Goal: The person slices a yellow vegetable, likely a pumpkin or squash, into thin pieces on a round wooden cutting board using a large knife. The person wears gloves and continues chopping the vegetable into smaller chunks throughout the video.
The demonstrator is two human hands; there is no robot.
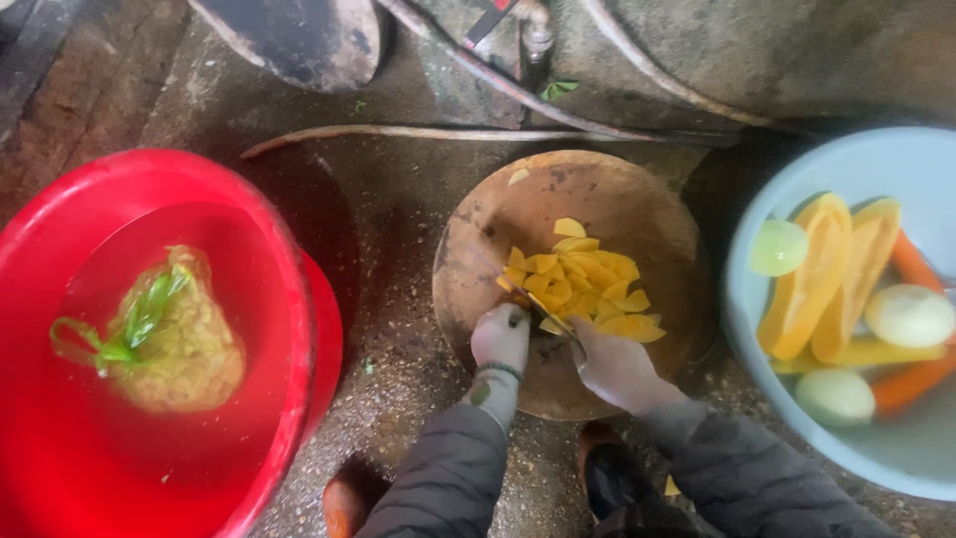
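A round wooden chopping block lies on the wet ground with a heap of yellow vegetable slices on it. My left hand presses down at the near left edge of the heap, fingers curled on a piece. My right hand grips a knife whose blade points toward the left hand, at the slices' near edge. Both arms wear dark sleeves.
A red basin at left holds water and a clear bag of greenish food tied with green plastic. A pale blue basin at right holds papaya halves, carrots and pale round vegetables. Pipes, a tap and a hose run behind.
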